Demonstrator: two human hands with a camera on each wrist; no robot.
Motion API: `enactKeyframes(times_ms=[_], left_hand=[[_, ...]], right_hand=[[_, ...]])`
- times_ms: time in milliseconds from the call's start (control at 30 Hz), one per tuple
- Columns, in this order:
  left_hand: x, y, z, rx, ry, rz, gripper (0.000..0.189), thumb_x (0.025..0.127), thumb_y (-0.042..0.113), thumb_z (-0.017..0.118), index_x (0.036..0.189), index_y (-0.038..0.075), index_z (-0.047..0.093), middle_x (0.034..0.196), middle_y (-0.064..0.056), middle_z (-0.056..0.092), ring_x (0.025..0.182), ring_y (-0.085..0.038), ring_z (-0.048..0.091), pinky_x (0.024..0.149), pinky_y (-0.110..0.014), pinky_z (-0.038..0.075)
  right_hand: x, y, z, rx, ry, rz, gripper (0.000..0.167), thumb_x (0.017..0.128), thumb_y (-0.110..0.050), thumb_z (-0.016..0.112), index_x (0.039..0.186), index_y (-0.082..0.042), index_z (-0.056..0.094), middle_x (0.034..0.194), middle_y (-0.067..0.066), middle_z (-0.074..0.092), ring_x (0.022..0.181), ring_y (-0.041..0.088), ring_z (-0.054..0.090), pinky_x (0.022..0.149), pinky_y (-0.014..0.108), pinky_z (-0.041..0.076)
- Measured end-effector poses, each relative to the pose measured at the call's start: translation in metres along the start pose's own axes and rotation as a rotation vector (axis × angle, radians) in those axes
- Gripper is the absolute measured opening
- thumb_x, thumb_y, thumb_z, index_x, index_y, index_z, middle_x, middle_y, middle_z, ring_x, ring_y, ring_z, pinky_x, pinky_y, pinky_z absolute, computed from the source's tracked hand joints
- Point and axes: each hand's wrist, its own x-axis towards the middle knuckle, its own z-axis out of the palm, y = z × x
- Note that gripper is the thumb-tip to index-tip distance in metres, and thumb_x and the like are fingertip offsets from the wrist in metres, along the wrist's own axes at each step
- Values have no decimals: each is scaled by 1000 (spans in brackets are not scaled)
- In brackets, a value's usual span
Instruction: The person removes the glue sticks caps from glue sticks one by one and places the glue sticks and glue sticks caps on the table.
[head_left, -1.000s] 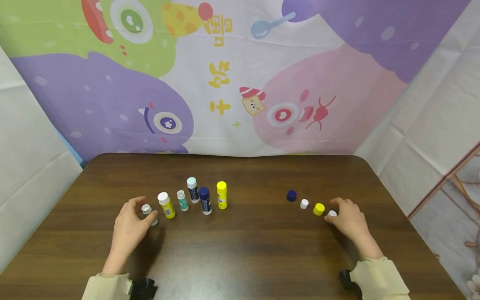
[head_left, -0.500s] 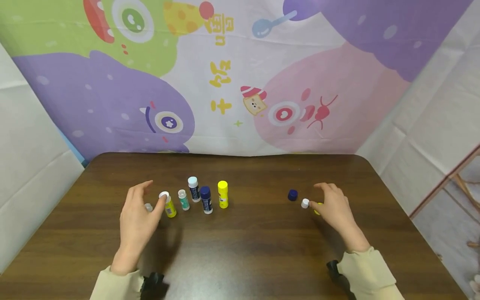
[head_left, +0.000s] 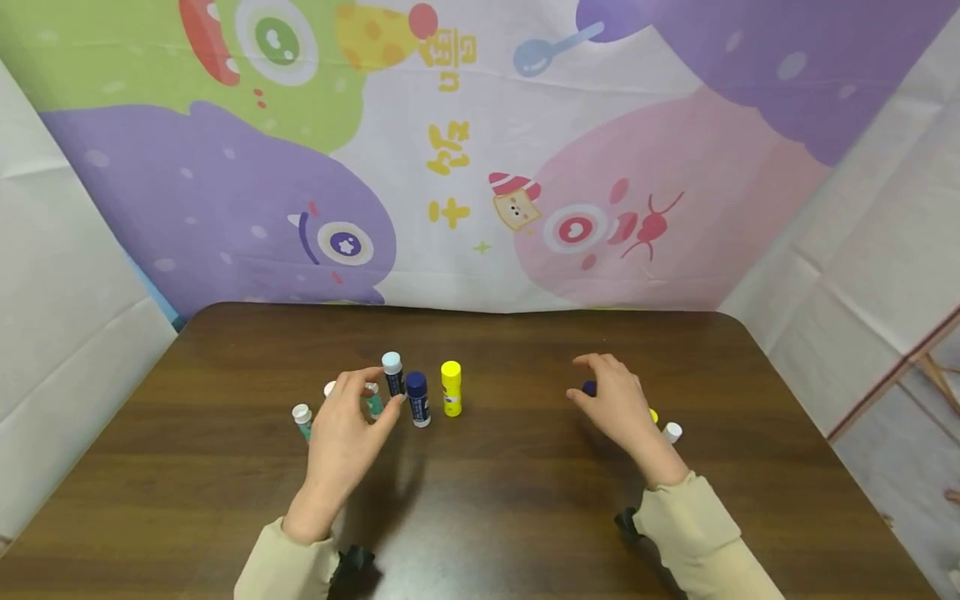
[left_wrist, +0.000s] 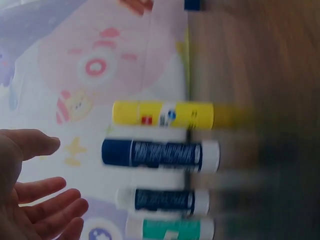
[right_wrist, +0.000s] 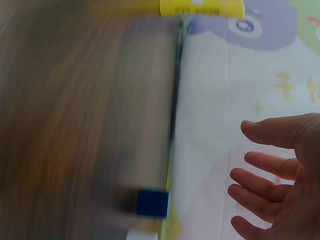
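Note:
My left hand (head_left: 348, 437) hovers over the left group of glue sticks, fingers apart and nothing held. Its fingertips overlap the teal glue stick (head_left: 374, 403) and reach the light-blue-capped one (head_left: 393, 367). Just right of them stand a navy glue stick (head_left: 418, 400) and a yellow one (head_left: 452, 389), upright with caps on. My right hand (head_left: 617, 410), also holding nothing, is over a row of loose caps, its thumb and forefinger near the navy cap (head_left: 589, 388). The yellow cap (head_left: 653, 416) is mostly hidden behind it, while a white cap (head_left: 672, 432) shows beside the wrist.
Farther left, an open-topped teal tube (head_left: 302, 419) stands upright. Behind my left hand, only the white top (head_left: 330, 388) of another stick shows. The brown table (head_left: 510, 500) ends at a cartoon-printed cloth (head_left: 450, 275).
Both hands have moved inward: the left rightward along the glue sticks from the leftmost tube, the right leftward along the caps from the white one. The sticks and caps stay put.

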Motion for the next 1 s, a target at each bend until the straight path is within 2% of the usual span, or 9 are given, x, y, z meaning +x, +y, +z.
enactKeyframes(times_ms=[200, 367, 567, 833, 1000], left_hand=[[-5, 12, 18, -26, -80, -11, 30, 77, 20, 72, 100, 6, 61, 90, -7, 61, 83, -21, 59, 67, -37, 47], [-10, 20, 27, 36, -190, -21, 21, 77, 23, 70, 90, 8, 63, 83, -4, 61, 76, -19, 60, 64, -35, 47], [-13, 24, 36, 76, -297, -50, 24, 80, 24, 67, 96, 6, 63, 89, -7, 65, 80, -21, 63, 67, -38, 49], [-17, 28, 53, 59, -313, -119, 31, 81, 24, 64, 103, 3, 60, 95, -12, 67, 75, -29, 65, 61, -42, 50], [-17, 31, 60, 74, -302, -108, 33, 82, 18, 64, 106, -2, 58, 95, -17, 67, 73, -34, 64, 58, -44, 49]], right_hand=[[6, -25, 12, 54, -30, -48, 42, 79, -21, 69, 116, -5, 56, 114, 14, 58, 108, 30, 53, 94, 54, 34], [14, -46, 19, 97, -58, -83, 39, 81, -22, 67, 116, -9, 57, 115, 9, 58, 110, 27, 53, 98, 51, 32], [27, -72, 29, 113, -86, -164, 35, 83, -22, 65, 116, -12, 58, 116, 5, 58, 109, 23, 54, 97, 45, 37], [35, -98, 42, 83, -124, -300, 33, 85, -9, 61, 117, -12, 58, 117, 3, 58, 110, 21, 54, 94, 46, 39], [40, -106, 48, 19, -155, -377, 36, 88, -5, 53, 123, -15, 56, 123, 2, 56, 113, 21, 52, 92, 45, 40]])
